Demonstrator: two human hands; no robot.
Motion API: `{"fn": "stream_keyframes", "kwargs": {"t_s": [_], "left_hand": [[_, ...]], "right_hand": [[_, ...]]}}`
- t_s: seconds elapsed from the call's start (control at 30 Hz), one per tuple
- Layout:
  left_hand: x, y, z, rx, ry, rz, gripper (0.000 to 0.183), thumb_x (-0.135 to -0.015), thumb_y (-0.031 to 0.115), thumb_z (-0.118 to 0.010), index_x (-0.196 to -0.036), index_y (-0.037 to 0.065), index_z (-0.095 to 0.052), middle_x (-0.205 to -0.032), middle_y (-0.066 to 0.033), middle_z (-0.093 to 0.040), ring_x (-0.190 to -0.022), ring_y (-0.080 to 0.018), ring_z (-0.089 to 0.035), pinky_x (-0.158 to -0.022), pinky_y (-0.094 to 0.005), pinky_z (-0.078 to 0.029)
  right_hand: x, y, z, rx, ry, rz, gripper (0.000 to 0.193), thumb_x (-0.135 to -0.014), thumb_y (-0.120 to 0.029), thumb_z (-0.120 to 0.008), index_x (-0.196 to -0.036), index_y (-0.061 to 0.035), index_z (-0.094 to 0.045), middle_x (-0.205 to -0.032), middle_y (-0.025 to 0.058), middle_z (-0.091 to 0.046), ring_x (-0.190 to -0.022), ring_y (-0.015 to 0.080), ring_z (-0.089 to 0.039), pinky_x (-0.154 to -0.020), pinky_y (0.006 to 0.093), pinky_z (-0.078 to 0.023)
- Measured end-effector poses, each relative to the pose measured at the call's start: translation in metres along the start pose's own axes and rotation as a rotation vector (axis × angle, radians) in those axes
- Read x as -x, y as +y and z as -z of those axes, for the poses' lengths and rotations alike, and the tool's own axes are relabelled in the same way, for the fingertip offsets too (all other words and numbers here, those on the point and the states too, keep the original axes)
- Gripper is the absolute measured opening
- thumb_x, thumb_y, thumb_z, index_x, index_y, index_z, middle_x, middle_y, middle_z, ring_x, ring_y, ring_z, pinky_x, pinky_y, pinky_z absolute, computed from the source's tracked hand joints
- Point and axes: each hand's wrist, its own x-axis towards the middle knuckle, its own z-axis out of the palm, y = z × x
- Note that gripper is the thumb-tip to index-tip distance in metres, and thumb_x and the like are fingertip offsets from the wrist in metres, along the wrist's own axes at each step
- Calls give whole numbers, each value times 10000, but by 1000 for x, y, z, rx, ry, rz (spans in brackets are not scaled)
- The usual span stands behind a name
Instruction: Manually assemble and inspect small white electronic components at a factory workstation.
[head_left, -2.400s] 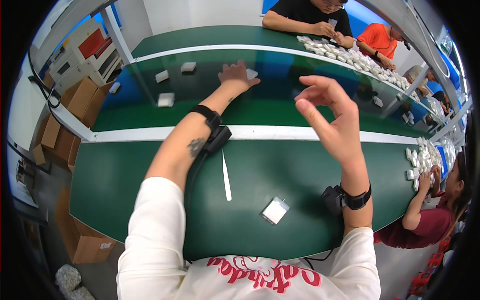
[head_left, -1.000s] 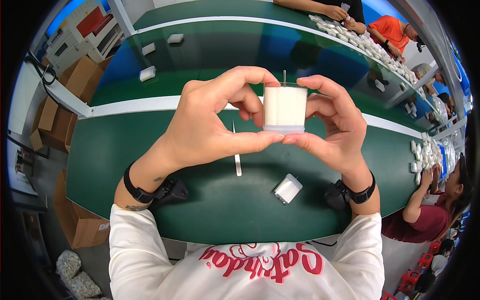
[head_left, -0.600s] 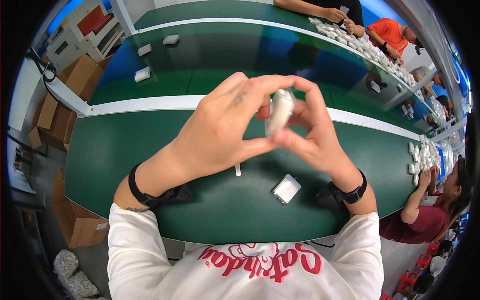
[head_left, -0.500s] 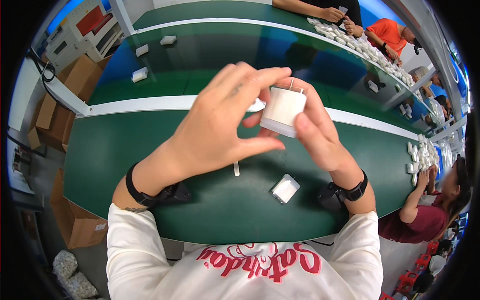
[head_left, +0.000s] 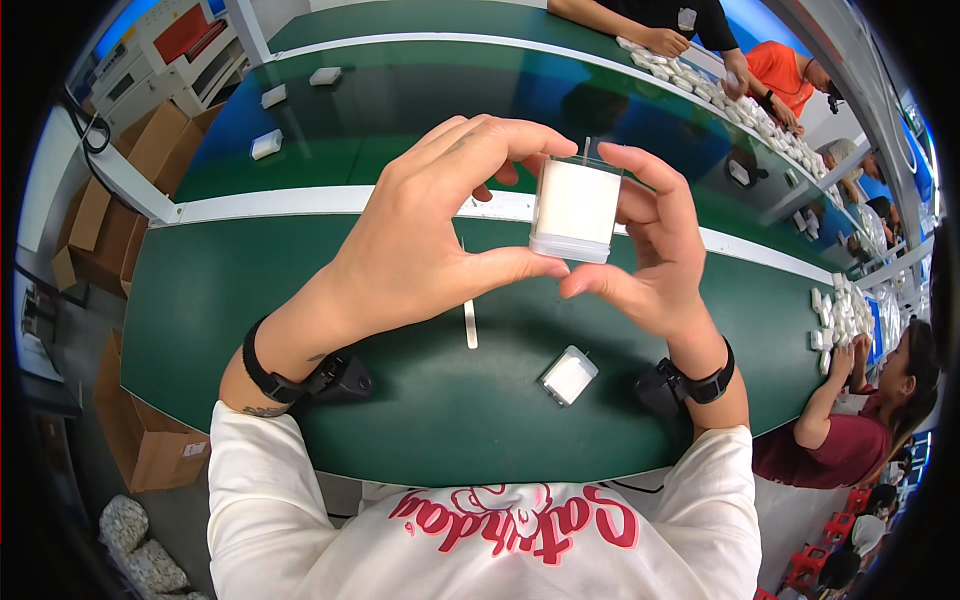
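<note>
A small clear plastic case with a white filling is held up over the green tabletop. A thin upright piece sticks out above its top edge. My left hand grips its left side, index finger near the top and thumb at the lower corner. Around the right side curls my right hand, its index finger at the upper corner and its thumb by the bottom edge. Some right fingers are partly behind the case. On the table below lie a similar case and a narrow white strip.
A white rail crosses beyond the green table. Several white cases lie on the dark green surface behind it. Heaps of white packets line the right side, where co-workers handle them. Open cardboard boxes stand at left.
The case has turned more upright and faces me more squarely. My right thumb has moved off its front face to the bottom edge, and my left thumb has come against its lower corner.
</note>
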Motion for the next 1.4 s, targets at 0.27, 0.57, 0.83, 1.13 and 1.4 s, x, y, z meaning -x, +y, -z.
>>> {"fn": "stream_keyframes", "kwargs": {"t_s": [0.27, 0.57, 0.83, 1.13, 1.4], "left_hand": [[2, -1, -5, 35, -9, -62, 627, -638, 114, -861, -1187, 19, -573, -1091, -96, -633, -863, -172, -616, -728, -286, -490], [6, 3, -8, 5, 48, -63, 611, -644, 95, -848, -1182, 14, -570, -982, -72, -656, -762, -139, -604, -704, -264, -467], [-4, -20, 18, 38, -263, 285, 545, -679, 100, -837, -1158, 27, -588, -606, 58, -535, -591, -21, -449, -559, -198, -318], [-16, 0, 31, -378, -9, 252, 688, -790, 50, -767, -1386, -26, -432, -668, -25, -554, -539, -34, -442, -491, -183, -334], [-6, -4, 16, -210, -115, -66, 591, -589, 204, -880, -1132, 84, -681, -746, 21, -573, -619, -91, -416, -554, -241, -341]], "right_hand": [[-2, 2, 1, 57, 108, 102, 763, -663, -234, -893, -1268, 34, -513, -890, 95, -694, -744, 138, -657, -671, 259, -522], [0, -13, -7, 100, 164, 77, 686, -711, -188, -862, -1260, 39, -519, -874, 100, -693, -738, 139, -652, -662, 251, -524], [-8, -25, 20, 523, -269, -224, 728, -627, -286, -864, -1237, -72, -528, -979, 100, -634, -801, 266, -613, -723, 355, -505], [20, -17, -16, 620, -1222, -399, 456, -588, -188, -845, -939, -35, -596, -906, 102, -642, -905, 322, -631, -717, 413, -493], [4, 1, -9, -209, -168, -551, 277, -823, -204, -766, -968, -18, -621, -774, 48, -673, -718, 97, -621, -610, 266, -479]]}}
